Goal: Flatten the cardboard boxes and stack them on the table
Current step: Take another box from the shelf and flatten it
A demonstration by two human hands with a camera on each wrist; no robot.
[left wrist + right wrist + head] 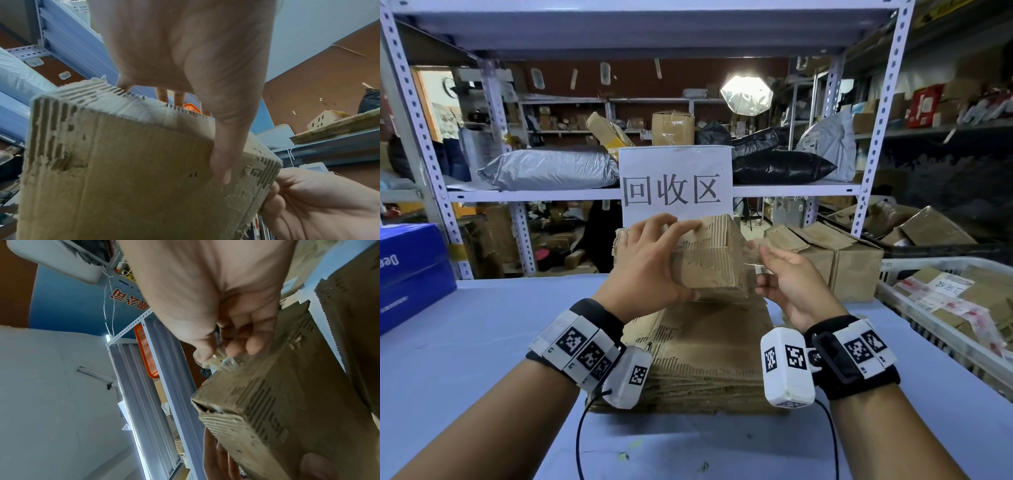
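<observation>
Cardboard box (710, 255), worn, still unflattened, is gripped by left hand (645, 265) w/ thumb and fingers curled round it, above a flattened stack (709, 346) on the surface (482, 329). Right hand (792, 286) pinches clear tape (755, 251) at its edge. More boxes (835, 255) wait beyond right hand; white basket (914, 265) further right holds taped cardboard scraps.
</observation>
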